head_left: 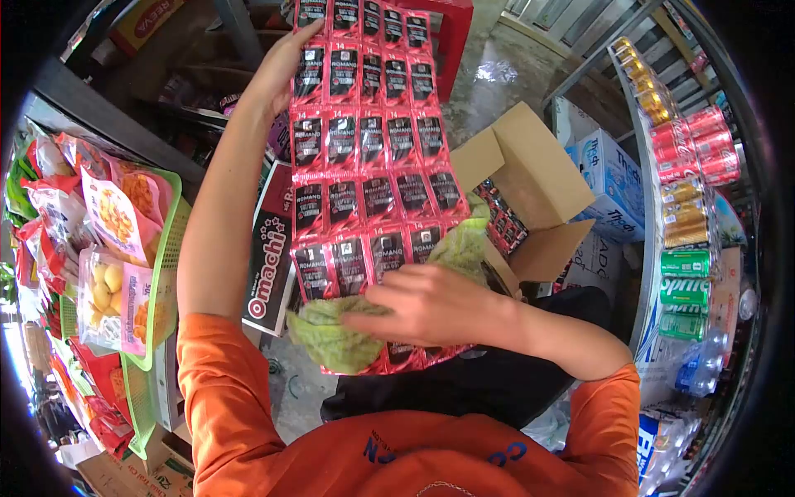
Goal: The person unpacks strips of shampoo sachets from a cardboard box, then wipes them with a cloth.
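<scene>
I saw the left hand [286, 70] pinching the hanging sachet sheet [368, 157] at its top corner, and the right hand [431, 308] closed around a green cloth [331, 338] against its lower rows. Hard rubbing (thin seams) could have torn strips loose.

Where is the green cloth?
In the head view the green cloth is low centre, under the right hand, pressed against the bottom of the red sachet sheet, left of the open cardboard box.
</scene>
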### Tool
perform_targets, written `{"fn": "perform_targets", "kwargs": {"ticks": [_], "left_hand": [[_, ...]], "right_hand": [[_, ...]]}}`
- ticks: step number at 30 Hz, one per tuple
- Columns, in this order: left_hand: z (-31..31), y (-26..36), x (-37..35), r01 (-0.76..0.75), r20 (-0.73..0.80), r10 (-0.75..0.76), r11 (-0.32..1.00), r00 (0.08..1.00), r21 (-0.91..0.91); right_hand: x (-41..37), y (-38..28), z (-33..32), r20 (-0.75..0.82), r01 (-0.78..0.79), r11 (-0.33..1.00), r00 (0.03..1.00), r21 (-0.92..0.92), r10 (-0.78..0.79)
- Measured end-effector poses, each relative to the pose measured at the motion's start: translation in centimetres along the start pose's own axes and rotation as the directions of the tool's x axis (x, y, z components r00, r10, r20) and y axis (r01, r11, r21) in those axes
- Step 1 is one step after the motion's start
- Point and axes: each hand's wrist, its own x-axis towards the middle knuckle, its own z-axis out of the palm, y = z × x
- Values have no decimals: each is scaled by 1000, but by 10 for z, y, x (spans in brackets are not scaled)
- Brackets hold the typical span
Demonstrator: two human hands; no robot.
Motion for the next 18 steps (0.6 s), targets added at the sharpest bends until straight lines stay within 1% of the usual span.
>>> {"fn": "perform_targets", "kwargs": {"ticks": [1,2,3,5,7,9,10,11,12,13,14,15,16,17,18], "left_hand": [[-3,-6,-2,18,24,-18,1000,1000,3],[-2,-12,-5,28,-24,-29,999,999,-29],[-4,-16,-5,39,-29,-40,999,999,-33],[-7,-22,-5,114,64,-107,988,992,-108],[-9,-22,1,140,70,-134,986,989,-93],[-12,-20,8,161,112,-147,978,983,-131],[-15,-12,11,120,153,-99,984,983,-131],[14,9,-4,69,111,-47,977,993,-202],[24,22,-8,72,97,-50,970,994,-233],[29,32,-12,74,77,-55,961,995,-265],[35,43,-18,54,18,-52,981,999,-187],[30,49,-14,102,104,-85,980,991,-169],[28,49,-13,82,127,-63,985,990,-153],[29,51,-12,57,155,-35,989,987,-137],[30,52,-11,58,161,-36,989,986,-137]], "right_hand": [[2,2,0,51,59,996,997,-63,-56],[8,8,0,68,72,997,995,-35,-70],[18,18,2,72,68,997,995,-24,-66],[44,48,5,-3,78,990,997,-120,-79],[69,92,-4,49,-111,993,992,-49,114],[84,136,-15,-166,-260,939,960,-226,226],[87,155,-13,-281,-298,937,929,-182,241],[89,167,-8,-391,-330,935,884,-132,257],[93,160,-1,-445,-379,923,841,-75,309],[94,152,4,-441,-369,927,845,-69,304],[93,140,9,-211,-328,941,928,-78,306],[92,124,11,30,-290,954,956,-77,293],[90,111,5,165,-231,971,957,-67,239],[92,109,-2,163,-234,970,956,-72,243],[92,108,-6,139,-198,980,970,-30,200]]}}
